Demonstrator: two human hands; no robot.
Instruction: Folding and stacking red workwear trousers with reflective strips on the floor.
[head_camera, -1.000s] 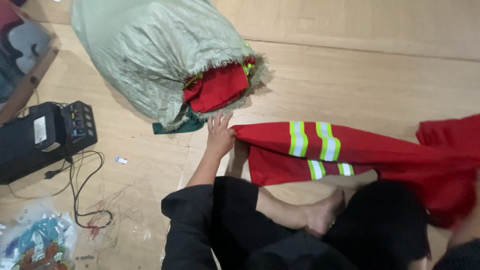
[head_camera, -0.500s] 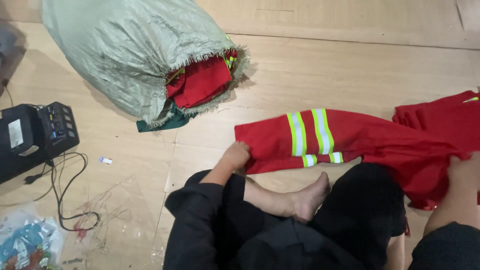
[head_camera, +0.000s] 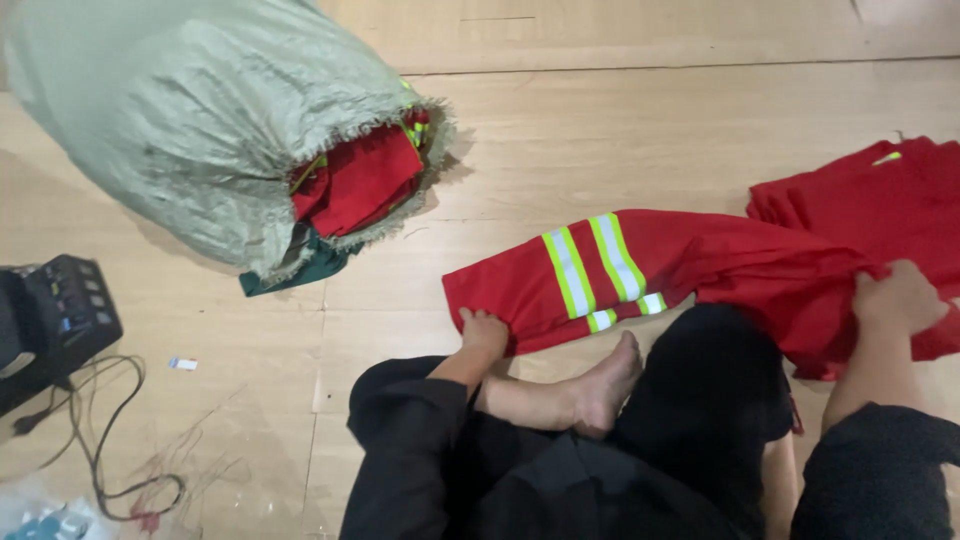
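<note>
Bare wooden floor lies open ahead; my left hand pinches the red trousers at the cuff edge, my right hand grips bunched cloth.

My left hand pinches the red trouser leg's hem; my right hand grips its far end, both arms bent.

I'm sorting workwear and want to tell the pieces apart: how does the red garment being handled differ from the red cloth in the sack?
The red garment lies stretched flat on the wooden floor; the red cloth in the sack is bunched inside the woven sack. The garment shows full reflective bands; the sacked cloth shows only slivers of yellow trim. The left hand and right hand grip the garment; nothing touches the sacked cloth. Both are the same red.
</note>
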